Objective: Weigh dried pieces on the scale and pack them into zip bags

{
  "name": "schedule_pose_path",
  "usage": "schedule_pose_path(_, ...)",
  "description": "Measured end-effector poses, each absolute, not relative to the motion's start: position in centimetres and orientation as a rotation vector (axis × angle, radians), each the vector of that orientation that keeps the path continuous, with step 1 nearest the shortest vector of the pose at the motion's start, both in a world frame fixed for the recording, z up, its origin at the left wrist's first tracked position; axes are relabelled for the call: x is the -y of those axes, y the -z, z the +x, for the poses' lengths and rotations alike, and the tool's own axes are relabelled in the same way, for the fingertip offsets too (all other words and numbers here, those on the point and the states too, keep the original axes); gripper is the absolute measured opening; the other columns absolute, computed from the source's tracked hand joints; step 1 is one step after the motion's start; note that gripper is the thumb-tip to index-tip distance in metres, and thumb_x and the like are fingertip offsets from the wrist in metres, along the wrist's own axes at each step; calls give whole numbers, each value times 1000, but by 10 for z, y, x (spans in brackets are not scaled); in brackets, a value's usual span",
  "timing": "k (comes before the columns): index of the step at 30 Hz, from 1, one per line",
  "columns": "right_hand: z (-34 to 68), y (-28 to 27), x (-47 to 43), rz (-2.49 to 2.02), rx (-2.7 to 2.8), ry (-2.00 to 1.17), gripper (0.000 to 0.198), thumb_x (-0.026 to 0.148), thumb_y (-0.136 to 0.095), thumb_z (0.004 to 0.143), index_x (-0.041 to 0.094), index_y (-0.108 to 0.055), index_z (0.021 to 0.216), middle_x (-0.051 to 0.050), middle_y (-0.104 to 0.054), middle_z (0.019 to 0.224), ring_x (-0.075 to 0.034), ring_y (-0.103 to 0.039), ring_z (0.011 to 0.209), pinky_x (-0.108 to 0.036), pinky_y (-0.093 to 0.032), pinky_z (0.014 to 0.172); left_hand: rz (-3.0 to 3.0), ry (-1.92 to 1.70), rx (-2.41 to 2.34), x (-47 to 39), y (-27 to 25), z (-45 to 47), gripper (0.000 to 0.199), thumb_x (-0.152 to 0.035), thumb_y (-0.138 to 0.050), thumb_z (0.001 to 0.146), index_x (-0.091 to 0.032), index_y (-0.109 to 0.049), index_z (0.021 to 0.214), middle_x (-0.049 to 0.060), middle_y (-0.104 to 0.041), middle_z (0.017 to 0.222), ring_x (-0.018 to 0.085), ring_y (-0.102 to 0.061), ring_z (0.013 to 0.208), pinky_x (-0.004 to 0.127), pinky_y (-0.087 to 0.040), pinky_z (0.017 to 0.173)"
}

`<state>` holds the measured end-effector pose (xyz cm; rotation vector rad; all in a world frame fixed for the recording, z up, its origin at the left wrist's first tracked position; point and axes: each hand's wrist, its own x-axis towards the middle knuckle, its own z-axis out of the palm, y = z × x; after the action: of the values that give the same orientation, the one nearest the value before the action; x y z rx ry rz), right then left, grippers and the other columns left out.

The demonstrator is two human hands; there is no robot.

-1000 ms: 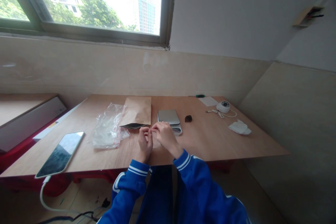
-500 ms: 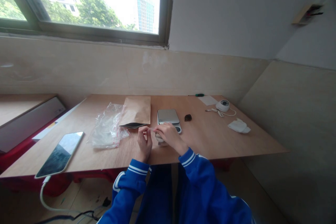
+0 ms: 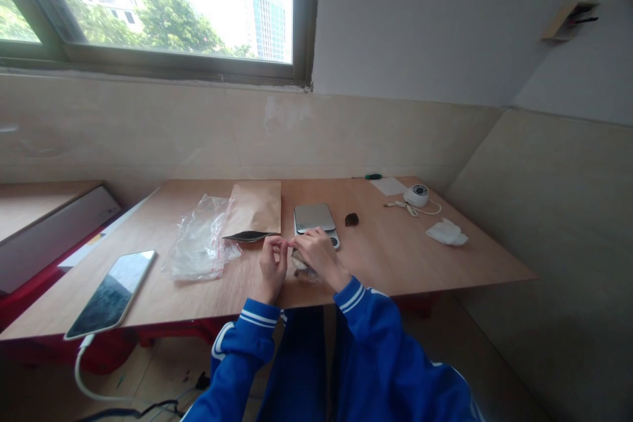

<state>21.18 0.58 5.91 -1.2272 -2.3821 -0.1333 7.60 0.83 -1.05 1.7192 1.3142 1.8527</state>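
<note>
Both hands meet at the front middle of the table, fingertips nearly together. Between and under them hangs a small clear plastic bag (image 3: 302, 266) with pale and brownish contents I cannot identify. My left hand (image 3: 273, 269) is closed in a pinch at the bag's top edge. My right hand (image 3: 320, 254) pinches the same edge from the other side and hides part of the bag. Just behind the right hand lies a digital kitchen scale (image 3: 314, 216), its silver plate bare. A brown kraft paper pouch (image 3: 254, 208) lies behind the left hand, its dark mouth gaping towards me.
Clear plastic bags (image 3: 195, 247) lie left of the pouch, a phone (image 3: 111, 297) on a charging cable at the left front. Rightward are a dark brown lump (image 3: 351, 219), a white dome camera (image 3: 416, 196), a crumpled white wrapper (image 3: 446, 232), paper (image 3: 388, 186) and a screwdriver (image 3: 373, 177).
My left fingertips have come closer to the right ones along the bag's top. More of the bag's brownish contents shows below the right hand. The view has shifted slightly.
</note>
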Motion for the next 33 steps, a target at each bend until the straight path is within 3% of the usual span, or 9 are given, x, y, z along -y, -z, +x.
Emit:
schedule_pose_path(5, 220, -55, -6, -1281, 2337, -46, 23, 37, -50, 95, 22, -67, 96, -4, -71, 85, -19, -62, 86, -30, -35, 81, 1722, -1967, -1345, -11, 12, 75, 17, -35, -47, 91, -20, -51, 87, 1, -57, 79, 12, -57, 68, 24, -47, 63)
schedule_pose_path(15, 223, -57, -4, -1322, 2353, 86, 24, 17, -49, 94, 18, -66, 77, -4, -72, 75, -15, -62, 71, -30, -30, 77, 1705, -1755, -1297, -7, 7, 77, 17, -37, -50, 90, -20, -51, 91, 1, -59, 82, 11, -59, 67, 21, -45, 56)
schedule_pose_path(19, 220, -56, -2, -1297, 2341, 49, 25, 21, -49, 95, 19, -68, 79, -5, -72, 73, -16, -63, 70, -31, -30, 77, 1682, -1743, -1282, -6, 7, 77, 19, -39, -51, 88, -20, -53, 88, 0, -61, 76, 12, -61, 64, 21, -46, 55)
schedule_pose_path(25, 236, -44, -1, -1219, 2048, -330, 21, 35, -58, 90, 24, -66, 106, -3, -72, 89, -18, -63, 86, -31, -40, 82, 1628, -1817, -1324, -9, 8, 76, 23, -42, -52, 88, -19, -54, 87, 1, -62, 76, 13, -62, 66, 23, -49, 57)
schedule_pose_path(28, 249, -35, -1, -1203, 1805, -561, 21, 38, -58, 88, 22, -68, 97, -4, -71, 94, -18, -64, 86, -31, -46, 81, 1515, -1853, -1345, -10, 7, 75, 27, -45, -51, 88, -19, -54, 87, 2, -63, 75, 13, -62, 64, 23, -49, 56)
schedule_pose_path(33, 260, -13, -6, -1168, 1517, -796, 27, 44, -62, 81, 18, -67, 84, -5, -71, 85, -19, -66, 81, -32, -50, 76, 1405, -1805, -1304, -11, 3, 76, 29, -47, -55, 86, -18, -56, 88, 2, -64, 75, 14, -63, 68, 25, -50, 61)
